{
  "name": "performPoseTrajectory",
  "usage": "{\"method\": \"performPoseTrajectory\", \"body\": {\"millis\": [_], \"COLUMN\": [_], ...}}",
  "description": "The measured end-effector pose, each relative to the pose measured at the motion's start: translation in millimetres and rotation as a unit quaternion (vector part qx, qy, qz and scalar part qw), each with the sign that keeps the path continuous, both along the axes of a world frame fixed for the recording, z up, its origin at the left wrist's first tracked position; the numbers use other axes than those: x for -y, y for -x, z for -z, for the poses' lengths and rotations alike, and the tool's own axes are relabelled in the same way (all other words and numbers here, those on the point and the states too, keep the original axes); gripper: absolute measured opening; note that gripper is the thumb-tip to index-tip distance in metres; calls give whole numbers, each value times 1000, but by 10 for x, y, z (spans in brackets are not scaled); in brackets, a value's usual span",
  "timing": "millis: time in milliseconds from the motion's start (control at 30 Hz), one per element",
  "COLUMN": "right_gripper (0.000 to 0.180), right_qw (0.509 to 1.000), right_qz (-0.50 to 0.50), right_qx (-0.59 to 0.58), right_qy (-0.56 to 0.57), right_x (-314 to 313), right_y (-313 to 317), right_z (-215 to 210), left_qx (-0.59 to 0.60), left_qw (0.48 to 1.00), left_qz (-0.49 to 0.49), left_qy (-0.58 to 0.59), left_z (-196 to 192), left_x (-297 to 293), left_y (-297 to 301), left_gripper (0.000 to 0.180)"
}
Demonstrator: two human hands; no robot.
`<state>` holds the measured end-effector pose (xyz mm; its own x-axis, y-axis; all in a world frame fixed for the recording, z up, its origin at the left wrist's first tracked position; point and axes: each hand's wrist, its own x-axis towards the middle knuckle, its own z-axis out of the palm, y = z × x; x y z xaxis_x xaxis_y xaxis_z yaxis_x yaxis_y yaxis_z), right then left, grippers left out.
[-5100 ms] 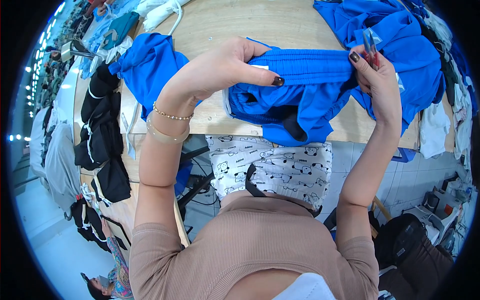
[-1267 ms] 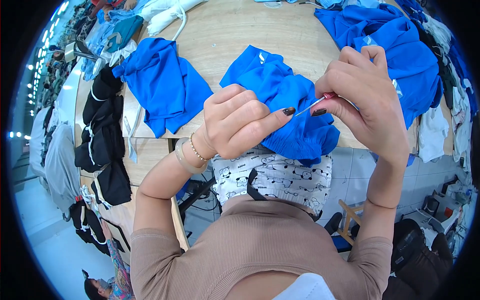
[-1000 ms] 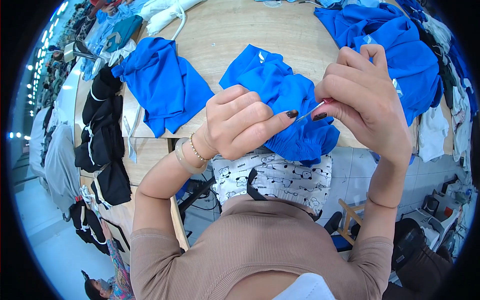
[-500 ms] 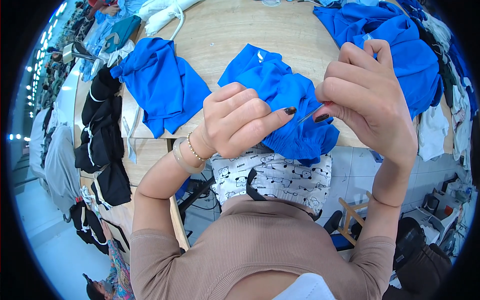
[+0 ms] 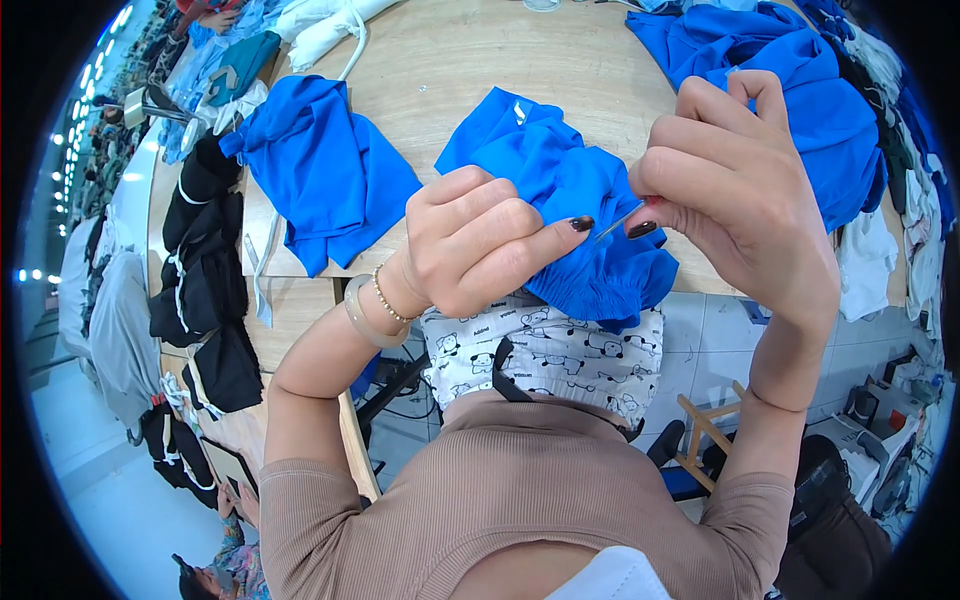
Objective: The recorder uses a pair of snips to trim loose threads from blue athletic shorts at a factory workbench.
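Both my hands are raised over a blue garment (image 5: 565, 185) with a gathered, elastic-looking edge, lying on the front of the wooden table (image 5: 450, 50). In my right hand (image 5: 735, 185) is a thin, pointed metal tool (image 5: 617, 222), pinched between thumb and fingers, with a spot of red by the thumb. Its tip reaches close to my left thumb. My left hand (image 5: 480, 240) is closed, thumb pressed against the curled fingers. Whatever it may pinch is too small or hidden to make out.
A second blue garment (image 5: 325, 170) lies at left, and a larger blue heap (image 5: 790, 110) at right. Tied black fabric bundles (image 5: 200, 250) line the left side. A wooden stool (image 5: 705, 435) stands below right. At lower left another person's hands (image 5: 238, 503) touch a board.
My right hand has shifted very slightly with the metal tool, while my left hand stays nearly still. At lower left, the other person has moved, and both their hands now show.
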<state>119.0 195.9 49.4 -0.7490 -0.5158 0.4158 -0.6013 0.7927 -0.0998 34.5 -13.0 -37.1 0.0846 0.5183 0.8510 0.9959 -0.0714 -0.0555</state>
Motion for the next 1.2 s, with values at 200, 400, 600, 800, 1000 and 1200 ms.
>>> {"method": "performPoseTrajectory", "body": {"millis": [200, 400, 600, 800, 1000, 1200], "right_gripper": [23, 23, 22, 12, 13, 24], "right_qw": [1000, 1000, 1000, 978, 961, 956], "right_qz": [-2, -8, -18, -18, -30, -33], "right_qx": [-2, -2, 12, 172, 224, 214], "right_qy": [4, -3, 10, 116, 161, 198], "right_x": [7, 0, -29, -89, -79, -63], "right_y": [-3, -7, 26, 46, 39, 45], "right_z": [28, 16, 51, 242, 344, 489], "left_qx": [4, 4, 1, 19, 25, 27], "left_qw": [1000, 1000, 1000, 1000, 1000, 1000], "left_qz": [2, 8, 5, 6, 7, 10], "left_qy": [4, 15, 11, -4, 4, 3], "left_z": [8, 10, 13, 42, 45, 56], "left_x": [-4, 13, 6, 12, 21, 14], "left_y": [-5, 0, -3, -5, -10, -3], "left_gripper": [23, 23, 23, 25, 27, 26]}}
